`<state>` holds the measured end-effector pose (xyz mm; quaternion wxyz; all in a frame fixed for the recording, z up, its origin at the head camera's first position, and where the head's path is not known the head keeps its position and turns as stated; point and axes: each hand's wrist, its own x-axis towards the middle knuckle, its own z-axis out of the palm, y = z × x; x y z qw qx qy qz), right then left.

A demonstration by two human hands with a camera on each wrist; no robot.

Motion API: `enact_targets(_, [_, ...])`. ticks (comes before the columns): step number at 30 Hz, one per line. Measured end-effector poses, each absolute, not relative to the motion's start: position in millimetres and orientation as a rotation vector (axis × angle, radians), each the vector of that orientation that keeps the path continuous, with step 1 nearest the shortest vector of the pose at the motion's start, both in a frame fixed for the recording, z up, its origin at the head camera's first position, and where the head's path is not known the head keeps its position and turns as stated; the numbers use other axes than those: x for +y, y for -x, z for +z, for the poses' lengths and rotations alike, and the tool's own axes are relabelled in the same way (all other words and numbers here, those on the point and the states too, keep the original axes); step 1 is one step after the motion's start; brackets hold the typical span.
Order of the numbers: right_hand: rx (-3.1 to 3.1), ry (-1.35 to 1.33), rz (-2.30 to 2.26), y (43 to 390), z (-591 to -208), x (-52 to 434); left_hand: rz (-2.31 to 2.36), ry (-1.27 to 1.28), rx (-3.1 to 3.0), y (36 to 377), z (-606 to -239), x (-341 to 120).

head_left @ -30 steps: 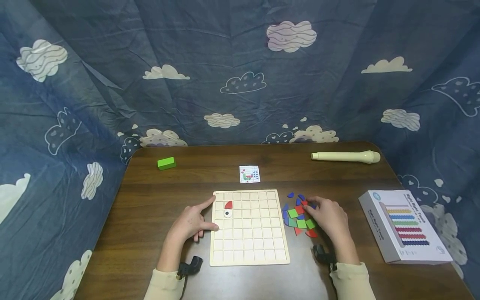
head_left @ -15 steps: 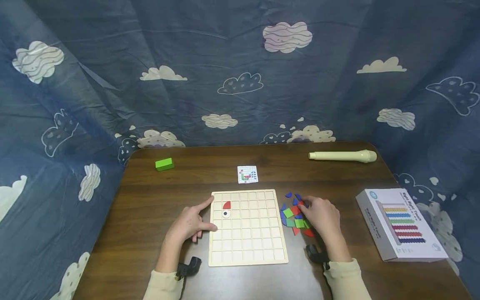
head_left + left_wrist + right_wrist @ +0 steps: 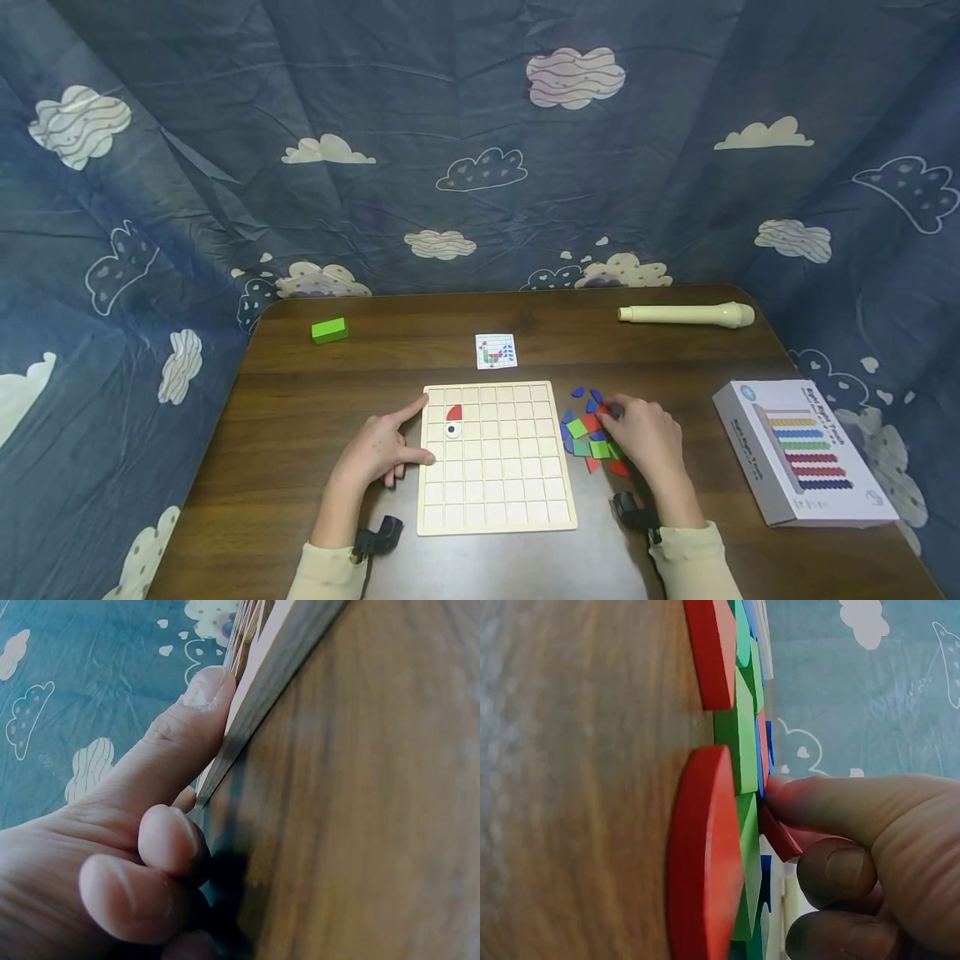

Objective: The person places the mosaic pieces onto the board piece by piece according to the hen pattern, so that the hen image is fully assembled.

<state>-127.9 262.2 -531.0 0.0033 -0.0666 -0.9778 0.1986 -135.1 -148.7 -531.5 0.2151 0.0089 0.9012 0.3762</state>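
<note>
A pale wooden grid board (image 3: 495,492) lies on the table. My left hand (image 3: 375,446) is at its left side, straight thumb and forefinger spread along the edge, the other fingers bent underneath; the left wrist view shows the thumb (image 3: 180,731) against the board's side. A red quarter-circle piece (image 3: 454,412) sits on the board directly above a round white eye piece (image 3: 453,430). Over the loose pieces to the right, my right hand (image 3: 647,433) pinches a small flat red piece (image 3: 781,838), which is tilted up. Its full shape is hidden by the fingers.
Green squares (image 3: 600,450), red pieces (image 3: 618,468) and blue pieces (image 3: 577,392) lie close together beside the board. A picture card (image 3: 496,352) is behind it. Farther off are a green block (image 3: 330,331), a cream microphone-shaped stick (image 3: 686,315) and a white box (image 3: 806,454).
My right hand has shifted slightly left over the pieces, its fingertips now on a red one. The left hand stays at the board's edge. The head view has moved a little.
</note>
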Motion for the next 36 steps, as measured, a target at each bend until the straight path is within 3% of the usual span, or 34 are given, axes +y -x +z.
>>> enact_targets(12, [-2.947,0.155,0.631,126,-515,241,1.037,-0.004,2.49,133,-529,-151])
enact_targets(22, [-2.89,-0.179,0.695,129,-480,119,1.025,0.008,2.488,136,-531,-153])
enact_targets(28, [-2.884,-0.305,0.731,127,-494,58,1.01,-0.068,2.513,139,-534,-153])
enact_targets(36, [-2.91,-0.293,0.754,136,-526,39,1.023,-0.093,2.527,139,-533,-152])
